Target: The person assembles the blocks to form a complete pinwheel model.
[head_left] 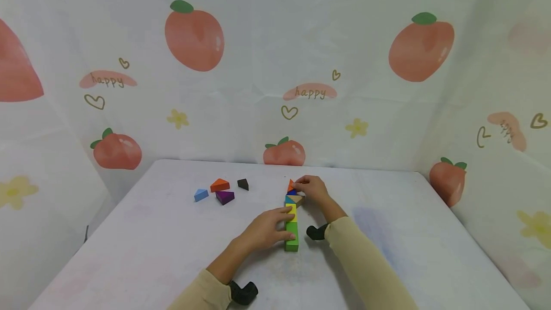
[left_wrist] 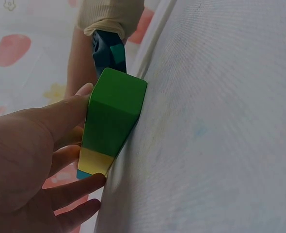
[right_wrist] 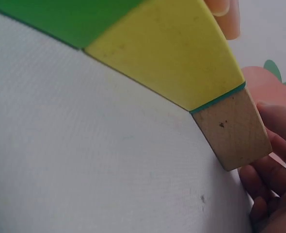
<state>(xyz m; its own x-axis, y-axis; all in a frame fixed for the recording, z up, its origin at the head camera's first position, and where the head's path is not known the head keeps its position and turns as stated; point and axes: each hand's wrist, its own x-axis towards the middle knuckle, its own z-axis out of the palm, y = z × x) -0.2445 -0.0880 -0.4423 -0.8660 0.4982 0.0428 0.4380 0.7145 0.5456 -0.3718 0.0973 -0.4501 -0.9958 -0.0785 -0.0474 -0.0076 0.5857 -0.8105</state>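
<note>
A row of wooden blocks runs away from me at the table's middle: a green block (head_left: 291,242) nearest, then a yellow block (head_left: 293,210), a teal triangle (head_left: 288,199) beside a bare-wood triangle (head_left: 299,200), a dark blue piece (head_left: 292,193) and an orange triangular block (head_left: 290,186). My left hand (head_left: 264,229) rests along the row's left side, thumb by the green block and loosely spread fingers over the yellow one. At the far end my right hand (head_left: 314,188) pinches the orange triangular block. Its fingertips are partly hidden in the right wrist view, behind the wood triangle (right_wrist: 235,128).
Left of the row lie loose blocks: a light blue triangle (head_left: 201,195), an orange one (head_left: 220,185), a purple one (head_left: 225,197) and a black one (head_left: 243,184). The white table (head_left: 142,248) meets a fruit-printed cloth (head_left: 249,66) at its back edge.
</note>
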